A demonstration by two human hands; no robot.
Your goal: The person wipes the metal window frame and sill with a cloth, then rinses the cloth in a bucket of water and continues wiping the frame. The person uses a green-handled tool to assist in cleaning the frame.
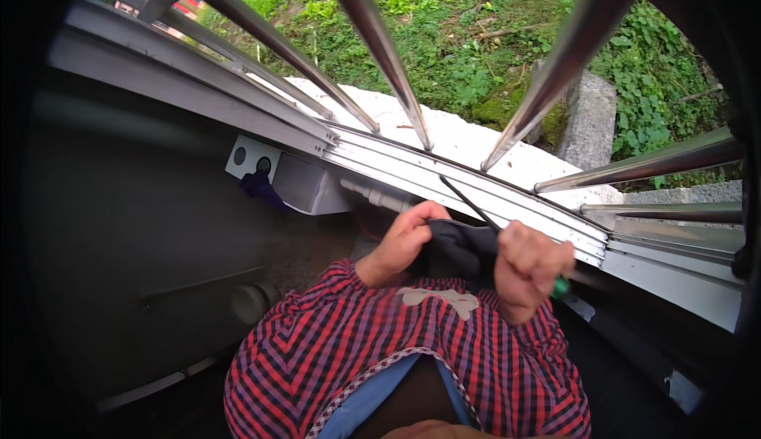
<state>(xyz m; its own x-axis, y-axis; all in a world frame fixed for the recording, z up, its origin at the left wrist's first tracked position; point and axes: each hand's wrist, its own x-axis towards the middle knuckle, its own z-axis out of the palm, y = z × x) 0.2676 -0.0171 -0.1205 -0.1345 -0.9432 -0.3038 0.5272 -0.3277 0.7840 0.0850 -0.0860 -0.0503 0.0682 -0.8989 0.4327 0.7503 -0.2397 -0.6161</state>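
Observation:
A piece of dark cloth (468,241) is stretched between my two hands in front of my chest. My left hand (403,241) is closed, pinching the cloth's left end between thumb and fingers. In a fist, my right hand (529,268) grips a screwdriver (468,201) with a green handle and a long, thin dark shaft. The shaft points up and left over the white window track, and the handle's end shows below the fist. The cloth's right end meets the right hand, whose fingers hide how it is held.
Just beyond my hands runs a white sliding-window track (476,201), with metal bars (388,66) slanting up behind it. A sliding window frame (190,82) stands at left. Below it are a white box (305,181) with round holes, a dark blue cloth (261,187) and a pale pipe (372,195).

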